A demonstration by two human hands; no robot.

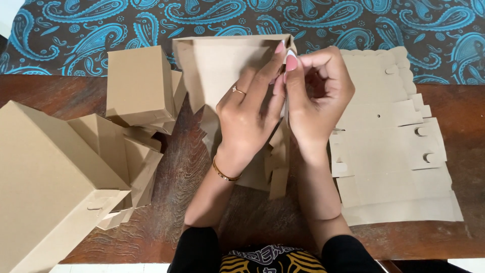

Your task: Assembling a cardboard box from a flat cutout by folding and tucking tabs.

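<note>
Both hands work on a half-folded cardboard box blank [222, 65] that stands on the wooden table [202, 202], in the middle of the scene, between the finished boxes on the left and the flat sheets on the right. The left hand [250, 114] lies against the upright panel with its fingers long and close together, and the tips reach up to the top right corner. The right hand [316, 96] is curled, and its thumb and first fingers pinch the edge of the panel at this same corner.

To do this fold well, I think the left hand should keep the panel flat and firm while the right hand presses the corner exactly along the scored line, so the tab does not bend crooked or tear.

The blank points away from the person: its open top edge is at the far side and its loose flaps [275, 172] hang toward the near side. Its long axis seems to run from near to far.

A pile of folded boxes [136, 86] is on the left, and a stack of flat die-cut sheets [394, 151] lies on the right.
</note>
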